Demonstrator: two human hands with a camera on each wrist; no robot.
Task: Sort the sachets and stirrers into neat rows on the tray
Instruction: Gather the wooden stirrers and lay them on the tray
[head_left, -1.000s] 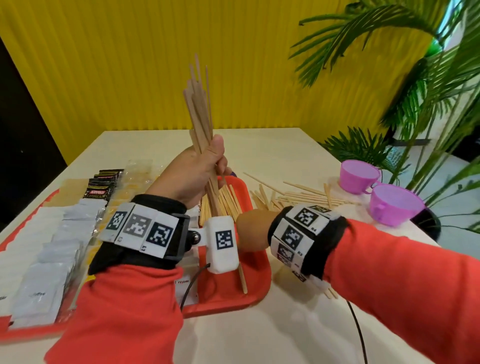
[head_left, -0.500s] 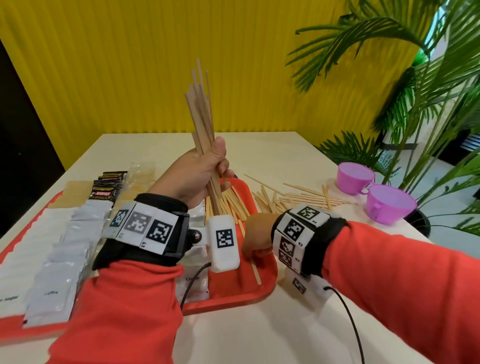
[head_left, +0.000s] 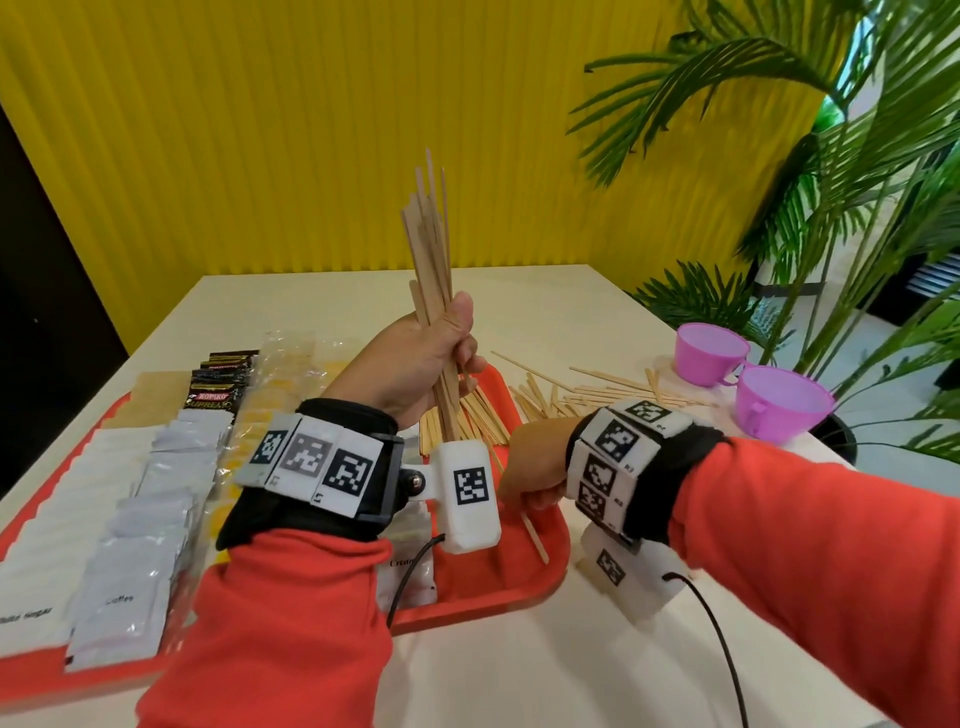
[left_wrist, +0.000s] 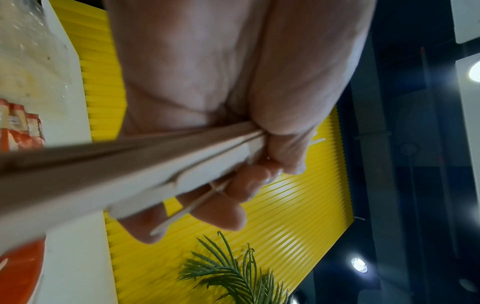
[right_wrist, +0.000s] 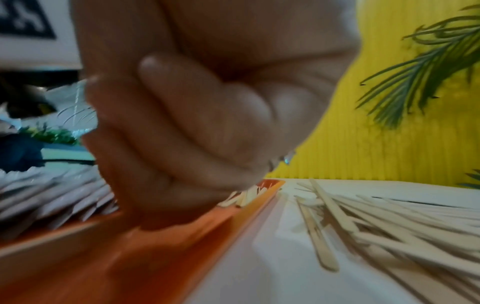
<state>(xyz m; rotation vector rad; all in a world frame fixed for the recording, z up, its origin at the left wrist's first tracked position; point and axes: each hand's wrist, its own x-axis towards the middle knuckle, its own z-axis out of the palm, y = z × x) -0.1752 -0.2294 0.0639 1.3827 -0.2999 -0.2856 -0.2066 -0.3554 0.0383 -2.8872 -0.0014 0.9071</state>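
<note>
The left hand (head_left: 415, 364) grips one upright bundle of stirrers (head_left: 431, 249) above the orange tray (head_left: 524, 582). The right hand (head_left: 530, 467), fingers curled, hangs over the tray's right edge; whether it holds anything cannot be told. Sachets (head_left: 130, 519) lie in rows on the tray. Loose stirrers (head_left: 597, 389) lie on the table (head_left: 545, 306) near two purple cups (head_left: 779, 400).

Wooden stirrers (head_left: 434, 270) stand upright in a bundle above the red tray (head_left: 540, 577); white sachets (head_left: 130, 540) lie in rows there
</note>
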